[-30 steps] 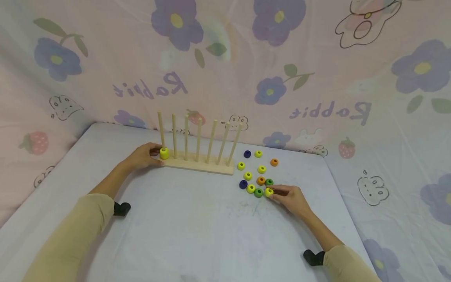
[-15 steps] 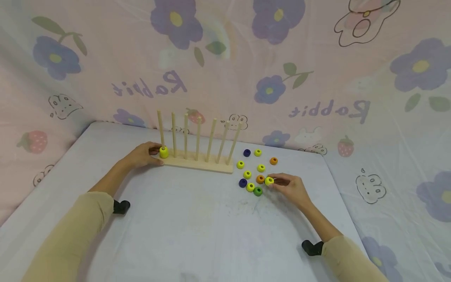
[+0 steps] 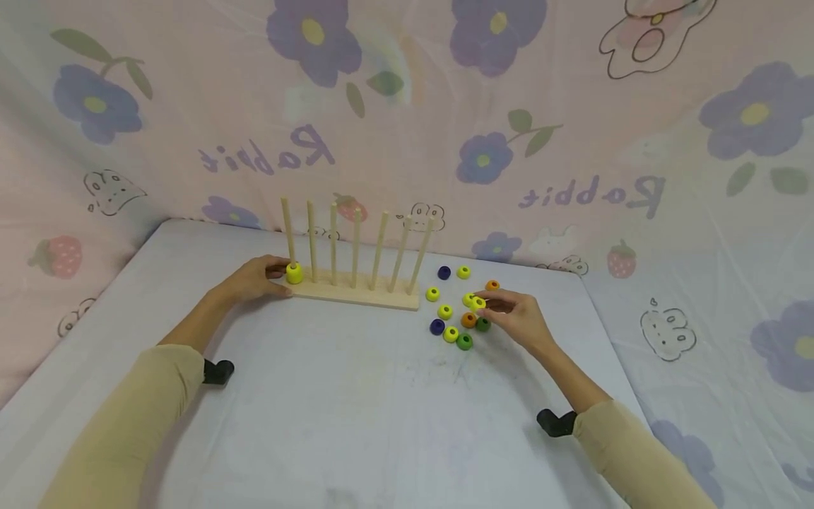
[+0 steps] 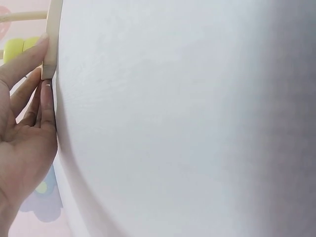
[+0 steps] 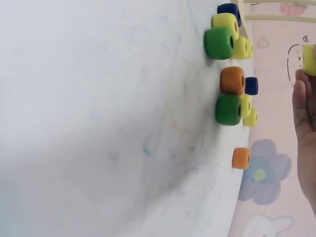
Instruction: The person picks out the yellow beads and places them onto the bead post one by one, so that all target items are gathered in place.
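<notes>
A wooden peg stand (image 3: pixel 356 293) with a row of upright pegs stands toward the back of the table. My left hand (image 3: pixel 254 280) grips the left end of its base, thumb along the front and fingers at the end. Yellow beads (image 4: pixel 15 49) sit low on the leftmost peg; the left wrist view shows two of them. My right hand (image 3: pixel 520 319) pinches another yellow bead (image 3: pixel 478 305) between thumb and fingertips. In the right wrist view this bead (image 5: pixel 310 59) is raised above the tabletop, partly cut off by the frame edge.
Right of the stand lie loose beads: several yellow ones, such as a yellow bead (image 3: pixel 445 312), a dark blue bead (image 3: pixel 437 326), an orange bead (image 5: pixel 241 158) and a green bead (image 5: pixel 228 109). A patterned cloth (image 3: pixel 394 127) hangs behind the white table (image 3: pixel 356 410).
My right hand has lifted the yellow bead from the near right of the loose beads and carried it back and slightly left, over them. My left hand has stayed at the stand's end.
</notes>
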Motion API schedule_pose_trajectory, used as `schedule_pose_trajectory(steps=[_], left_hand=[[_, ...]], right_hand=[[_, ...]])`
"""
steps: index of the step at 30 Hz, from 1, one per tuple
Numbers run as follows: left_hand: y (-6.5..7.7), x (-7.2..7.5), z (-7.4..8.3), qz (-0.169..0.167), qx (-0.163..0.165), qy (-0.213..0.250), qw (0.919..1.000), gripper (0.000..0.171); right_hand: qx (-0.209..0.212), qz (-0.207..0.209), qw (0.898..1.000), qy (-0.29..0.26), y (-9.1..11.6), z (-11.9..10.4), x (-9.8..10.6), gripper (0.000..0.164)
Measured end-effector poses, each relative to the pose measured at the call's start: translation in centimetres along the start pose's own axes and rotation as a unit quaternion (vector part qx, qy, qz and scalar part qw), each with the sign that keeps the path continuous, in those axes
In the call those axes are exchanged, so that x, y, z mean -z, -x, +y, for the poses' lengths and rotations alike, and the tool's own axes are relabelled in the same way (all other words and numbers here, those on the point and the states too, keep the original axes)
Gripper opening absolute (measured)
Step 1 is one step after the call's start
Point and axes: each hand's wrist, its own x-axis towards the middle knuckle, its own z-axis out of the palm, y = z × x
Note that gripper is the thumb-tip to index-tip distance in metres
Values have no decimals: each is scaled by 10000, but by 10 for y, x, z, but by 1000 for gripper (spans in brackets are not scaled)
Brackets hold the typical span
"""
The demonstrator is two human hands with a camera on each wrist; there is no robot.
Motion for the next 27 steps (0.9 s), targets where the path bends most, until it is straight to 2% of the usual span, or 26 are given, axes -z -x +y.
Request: schedule_pose_trajectory(steps=[5,15,21,27], left_hand=[[-2,0,1,3,1,-46,10000,80],[-3,5,6,-71,215,-348,9991,78],[-3,5,8,-52,184,-334,9993,79],[-4,4,10,-43,96,-303,9995,79]], right_hand=[[67,-96,9999,14,-7,-11,1,30],[202,-207,9996,65,-26,-36,-3,30],[180,-302,9993,139,-33,-54,-2,31],[366,-332,9985,231,-41,-77,0,32]])
